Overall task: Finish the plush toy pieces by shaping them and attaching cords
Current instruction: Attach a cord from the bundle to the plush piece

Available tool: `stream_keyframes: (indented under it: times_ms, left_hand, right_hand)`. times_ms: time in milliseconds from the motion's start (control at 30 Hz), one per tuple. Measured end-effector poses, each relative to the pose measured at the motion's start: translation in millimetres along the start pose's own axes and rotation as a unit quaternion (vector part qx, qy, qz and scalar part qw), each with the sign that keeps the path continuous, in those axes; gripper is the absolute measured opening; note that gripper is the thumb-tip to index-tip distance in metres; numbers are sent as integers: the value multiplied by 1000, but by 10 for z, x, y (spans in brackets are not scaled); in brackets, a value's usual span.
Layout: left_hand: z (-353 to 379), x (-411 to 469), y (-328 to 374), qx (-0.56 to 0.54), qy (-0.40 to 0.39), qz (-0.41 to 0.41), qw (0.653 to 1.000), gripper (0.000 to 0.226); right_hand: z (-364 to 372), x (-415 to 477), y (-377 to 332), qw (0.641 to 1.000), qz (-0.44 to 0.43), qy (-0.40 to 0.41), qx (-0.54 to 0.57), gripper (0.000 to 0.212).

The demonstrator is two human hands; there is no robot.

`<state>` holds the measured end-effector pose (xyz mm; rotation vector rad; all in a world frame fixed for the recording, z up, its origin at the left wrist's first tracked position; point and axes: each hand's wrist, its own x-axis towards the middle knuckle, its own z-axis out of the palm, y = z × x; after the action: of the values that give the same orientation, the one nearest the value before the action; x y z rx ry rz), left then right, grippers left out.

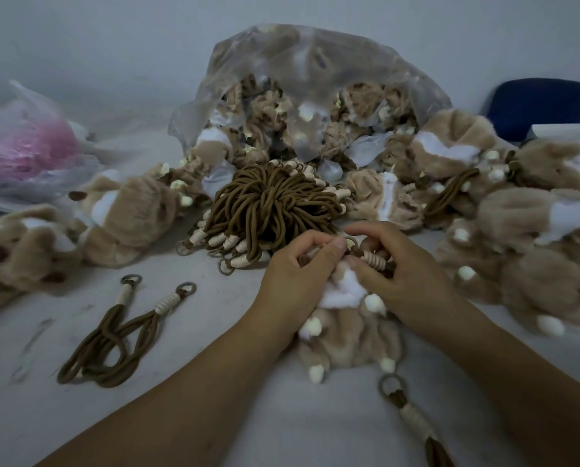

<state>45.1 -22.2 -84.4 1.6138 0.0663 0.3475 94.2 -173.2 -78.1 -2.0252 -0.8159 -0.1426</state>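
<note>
1. Where the counter (214,416) meets the pale wall, we see a clear plastic bag (315,62) lying with its mouth toward us. It is packed with tan-and-white plush toys, and some spill out of the opening.
2. At the far left we find a thin plastic bag (22,143) holding something pink that we cannot make out.
3. Just before the clear bag's mouth lies a cord bundle (271,203) of many brown loops, their ends wrapped in cream and fitted with small rings.
4. We count two heaps of the same toys beside the bundle: a left heap (123,214) and a larger right heap (534,230).
5. Two loose cords (120,332) lie tangled together on the counter at the left.
6. Our plush piece (349,332) lies on the counter near the centre, under both hands, tan with a white patch and cream tips.
7. Our left hand (298,274) has its fingers curled around the plush piece's upper edge.
8. Our right hand (399,274) is clamped on the cream-wrapped cord end (372,257), held against the top of the plush piece.
9. A ringed cord (413,416) lies just below the plush piece and runs off the bottom edge.
10. Behind the right heap we see a dark blue object (537,106) that we cannot identify.
</note>
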Motion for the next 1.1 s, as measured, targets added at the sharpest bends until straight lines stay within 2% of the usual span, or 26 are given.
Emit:
stream_keyframes:
  times_ms: [67, 300, 433, 633, 933, 1100]
  left_hand:
    - [-8, -5, 4, -7, 1, -5, 1000, 23]
    - [-9, -1, 10, -35, 2, -14, 999, 23]
    - [-10, -12, 10, -25, -18, 1, 1000, 22]
    - [-31, -19, 25, -43, -25, -6, 999, 18]
    - [-56, -6, 16, -46, -39, -8, 998, 17]
    - [-73, -14, 65, -95, -69, -37, 992, 19]
  right_hand:
    - [-4, -14, -10, 999, -30, 4, -42, 32]
    - [10, 9, -37, 976, -49, 31, -211, 42]
    - [26, 8, -57, 965, -51, 46, -253, 45]
    - [20, 42, -50, 969, -48, 31, -241, 51]
    - [24, 41, -55, 961, -64, 28, -269, 44]
    - [25, 19, -95, 964, -82, 21, -252, 54]
